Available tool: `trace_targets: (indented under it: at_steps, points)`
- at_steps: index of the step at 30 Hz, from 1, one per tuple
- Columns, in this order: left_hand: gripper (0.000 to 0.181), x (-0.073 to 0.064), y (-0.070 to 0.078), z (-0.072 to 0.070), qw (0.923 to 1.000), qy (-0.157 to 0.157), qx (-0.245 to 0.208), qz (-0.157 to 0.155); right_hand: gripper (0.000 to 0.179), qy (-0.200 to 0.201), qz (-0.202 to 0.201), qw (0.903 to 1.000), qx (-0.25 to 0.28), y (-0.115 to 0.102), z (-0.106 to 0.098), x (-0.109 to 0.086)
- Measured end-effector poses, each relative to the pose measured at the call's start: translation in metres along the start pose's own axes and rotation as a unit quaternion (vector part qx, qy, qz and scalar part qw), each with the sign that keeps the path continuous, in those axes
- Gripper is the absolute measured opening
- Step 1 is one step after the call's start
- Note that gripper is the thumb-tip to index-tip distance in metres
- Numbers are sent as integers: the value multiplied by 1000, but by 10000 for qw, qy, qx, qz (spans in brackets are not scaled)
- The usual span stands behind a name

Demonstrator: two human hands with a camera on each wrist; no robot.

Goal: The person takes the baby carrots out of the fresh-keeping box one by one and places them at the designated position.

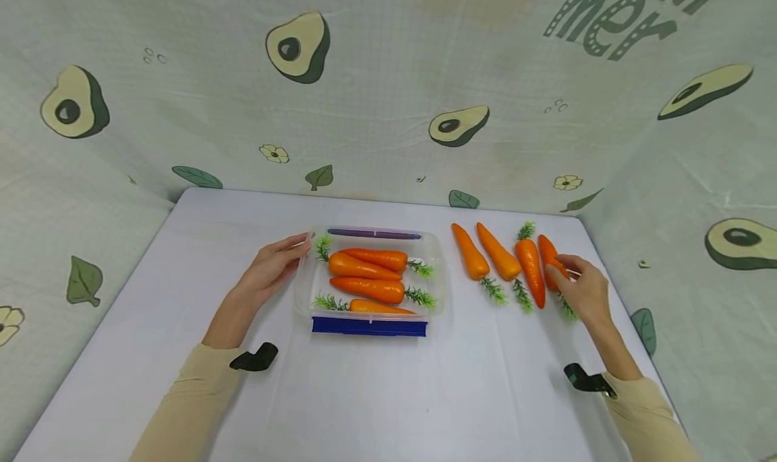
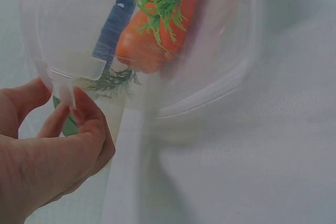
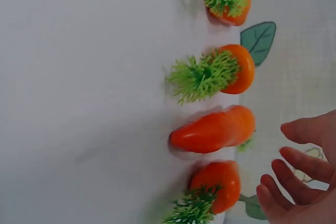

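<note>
On the table lies a clear plastic container with blue clips along its long sides and several orange toy carrots with green tops inside. My left hand is at its left end; in the left wrist view, thumb and fingers of the left hand pinch the clear side clip. To the right of the container, several more carrots lie in a row. My right hand reaches over the rightmost carrot. In the right wrist view, the right hand has its fingers spread, near the carrots' far side.
Between the container and my right hand lie a left carrot, a second carrot and one with its leafy top pointing away. A cloth printed with avocados hangs behind the white table and along its sides.
</note>
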State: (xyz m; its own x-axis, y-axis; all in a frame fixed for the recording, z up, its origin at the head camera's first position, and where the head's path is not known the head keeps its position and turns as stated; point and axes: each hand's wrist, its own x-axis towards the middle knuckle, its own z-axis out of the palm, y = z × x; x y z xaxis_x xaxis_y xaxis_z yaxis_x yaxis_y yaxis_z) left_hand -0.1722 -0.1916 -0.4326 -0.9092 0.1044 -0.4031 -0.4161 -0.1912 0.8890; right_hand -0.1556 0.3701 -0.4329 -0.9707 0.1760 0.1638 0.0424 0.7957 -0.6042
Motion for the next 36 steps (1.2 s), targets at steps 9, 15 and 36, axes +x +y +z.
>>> trace_targets:
  at_steps: [9, 15, 36]
  points:
    - [59, 1, 1, 1, 10000, -15, -26, -1, 31, 77, -732, 9972, 124, -42, -3, 7]
    - [60, -1, 1, 0, 10000, 24, -45, -36, 28, -220, -988, 9941, 389, -70, 0, 8]
    - [61, 2, 0, 1, 10000, -11, -77, -1, 26, -838, -2523, 9625, 538, -140, 30, 6]
